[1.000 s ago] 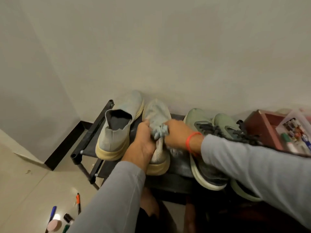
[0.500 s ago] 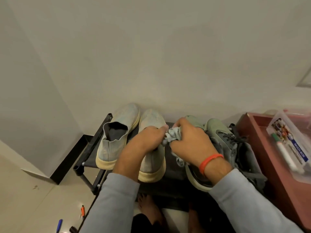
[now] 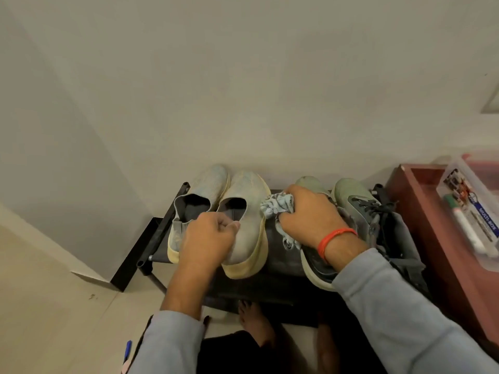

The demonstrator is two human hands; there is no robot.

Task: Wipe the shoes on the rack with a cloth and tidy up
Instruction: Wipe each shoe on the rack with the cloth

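Observation:
Two pale grey-blue slip-on shoes with yellowish soles stand side by side on the black rack (image 3: 158,233): the left slip-on (image 3: 201,188) and the right slip-on (image 3: 249,190). My left hand (image 3: 208,238) grips the heel of the right slip-on, fingers curled over its collar. To the right are two green sneakers: one (image 3: 306,182) mostly hidden under my hand, the other (image 3: 351,194) with dark laces. My right hand (image 3: 310,215) holds a crumpled pale blue cloth (image 3: 275,205) on the nearer green sneaker.
A red-brown cabinet (image 3: 421,211) stands to the right of the rack, with a clear plastic box (image 3: 471,211) of markers on it. The wall runs close behind the shoes. My bare feet (image 3: 253,319) are in front of the rack. A blue pen (image 3: 127,349) lies on the floor.
My right hand carried the cloth rightward from the right slip-on onto the green sneaker. My left hand slid back from the slip-on's top to its heel.

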